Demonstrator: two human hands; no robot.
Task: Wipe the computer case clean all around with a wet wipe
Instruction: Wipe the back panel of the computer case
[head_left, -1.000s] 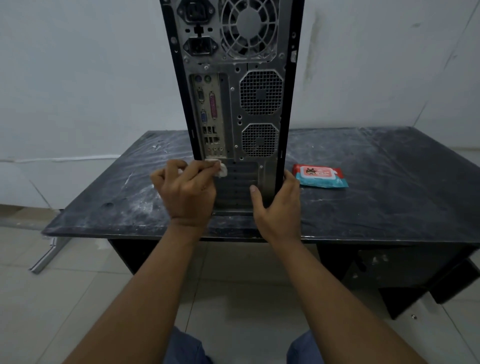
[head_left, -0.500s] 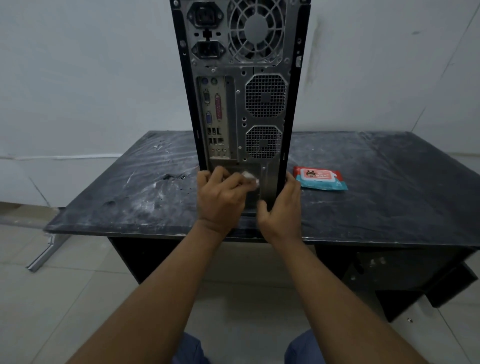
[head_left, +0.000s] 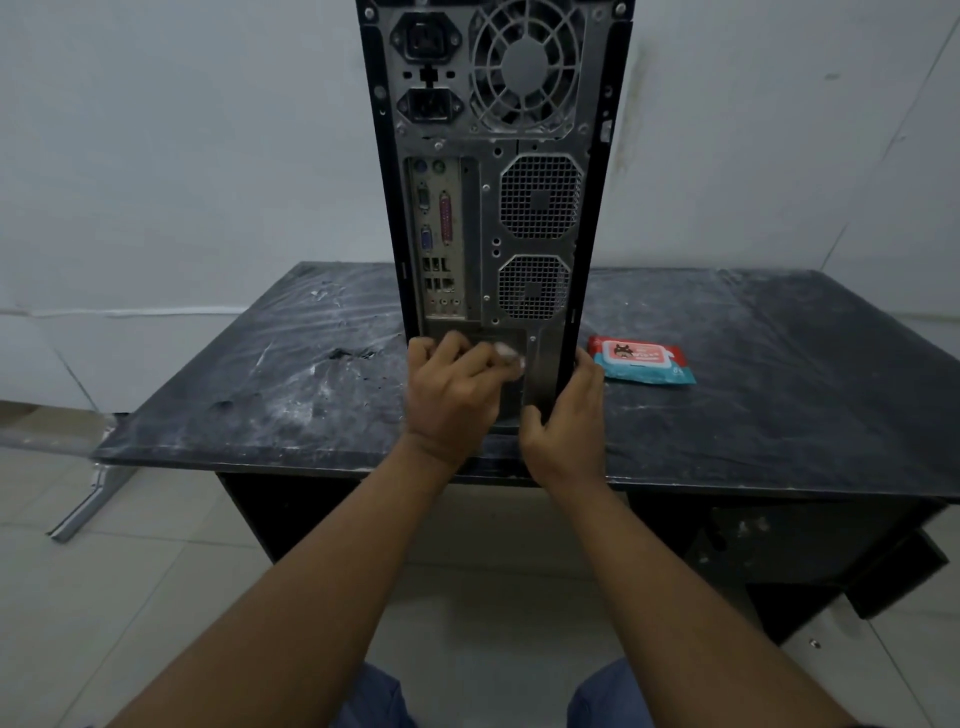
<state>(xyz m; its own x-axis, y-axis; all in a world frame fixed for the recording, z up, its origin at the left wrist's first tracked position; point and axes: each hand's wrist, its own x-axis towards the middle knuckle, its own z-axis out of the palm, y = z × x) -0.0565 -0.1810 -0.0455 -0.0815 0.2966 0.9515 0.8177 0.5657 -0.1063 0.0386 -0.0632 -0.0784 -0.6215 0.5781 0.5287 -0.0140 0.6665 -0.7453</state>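
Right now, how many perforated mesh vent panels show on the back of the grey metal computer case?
2. The upper mesh vent panel sits under the round wire fan grille; the lower mesh vent panel is directly below it. The hands cover the grey metal computer case lower down, possibly hiding more.

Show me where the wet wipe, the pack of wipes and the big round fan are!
wet wipe (head_left: 506, 353), head view, on the white wad showing past the left hand's fingertips.
pack of wipes (head_left: 641, 361), head view, on the middle of its red label.
big round fan (head_left: 524, 65), head view, on its centre hub.
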